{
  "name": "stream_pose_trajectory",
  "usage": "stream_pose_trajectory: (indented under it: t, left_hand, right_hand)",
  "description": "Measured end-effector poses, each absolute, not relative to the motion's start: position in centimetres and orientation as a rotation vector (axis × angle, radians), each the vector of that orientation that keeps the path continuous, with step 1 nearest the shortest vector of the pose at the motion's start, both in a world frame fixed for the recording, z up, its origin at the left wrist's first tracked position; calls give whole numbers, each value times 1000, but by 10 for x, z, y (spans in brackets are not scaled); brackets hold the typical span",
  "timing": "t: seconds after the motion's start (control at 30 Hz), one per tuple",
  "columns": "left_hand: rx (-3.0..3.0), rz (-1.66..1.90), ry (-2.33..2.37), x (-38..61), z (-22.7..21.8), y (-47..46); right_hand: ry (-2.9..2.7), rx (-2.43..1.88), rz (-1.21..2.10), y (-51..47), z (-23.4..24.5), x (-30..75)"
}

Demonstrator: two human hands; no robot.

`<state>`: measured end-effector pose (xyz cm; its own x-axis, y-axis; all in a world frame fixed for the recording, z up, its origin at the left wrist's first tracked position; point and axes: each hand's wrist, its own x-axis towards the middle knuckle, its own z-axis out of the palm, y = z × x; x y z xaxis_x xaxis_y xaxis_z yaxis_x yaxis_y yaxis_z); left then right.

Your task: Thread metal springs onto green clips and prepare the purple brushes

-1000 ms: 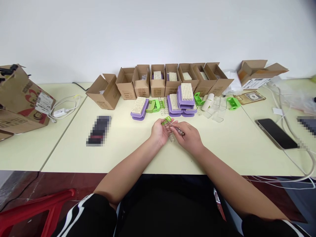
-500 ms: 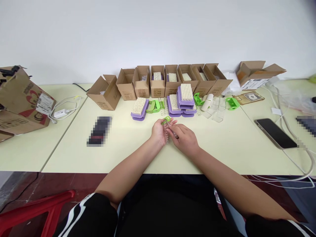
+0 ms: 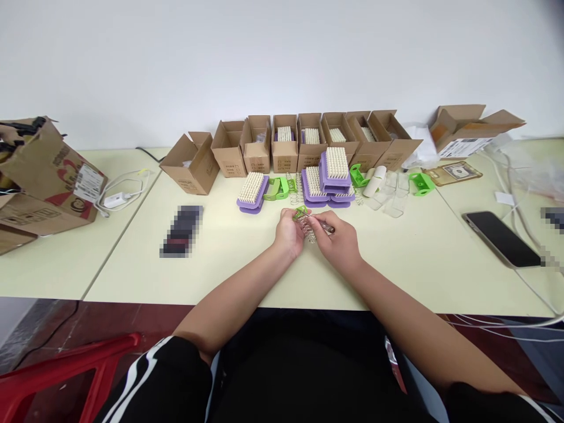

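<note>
My left hand (image 3: 289, 234) is closed around a small green plastic part (image 3: 300, 212), above the middle of the table. Wire coil springs (image 3: 309, 234) hang from that part, between my two palms. A slim metal tool (image 3: 326, 227) is pinched in my right hand (image 3: 340, 239), its tip at the green part; its exact kind is too small to tell. Beyond my hands stand purple brushes with cream bristles (image 3: 312, 183), some stacked. Beside them lie green plastic pieces (image 3: 277, 188), more coil springs (image 3: 296, 191) and clear plastic pieces (image 3: 393, 202).
Several open cardboard boxes (image 3: 284, 163) line the wall, some with brushes inside. A larger box (image 3: 57, 176) stands at far left beside a white cable (image 3: 117, 200). At right are a phone (image 3: 502, 238), cables and a flapped box (image 3: 467, 147). A red stool (image 3: 101, 364) stands below.
The tool in my right hand has turned flatter, its handle swinging up and right. The springs have tilted rightward with the green part. The whole view has shifted slightly.
</note>
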<state>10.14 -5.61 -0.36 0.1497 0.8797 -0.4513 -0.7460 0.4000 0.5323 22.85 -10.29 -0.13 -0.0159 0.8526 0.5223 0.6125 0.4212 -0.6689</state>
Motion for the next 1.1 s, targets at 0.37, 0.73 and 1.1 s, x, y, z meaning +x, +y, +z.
stream_pose_trajectory:
  t: [0.37, 0.73, 1.1]
  left_hand:
    - [355, 1272, 824, 107, 1, -59]
    - [398, 1225, 816, 106, -4, -56]
    - [527, 1158, 808, 102, -1, -65]
  right_hand:
    - [-1608, -1275, 647, -84, 28, 249]
    - [-1508, -1232, 1078, -51, 48, 268]
    - [-1373, -1164, 1354, -28, 45, 296]
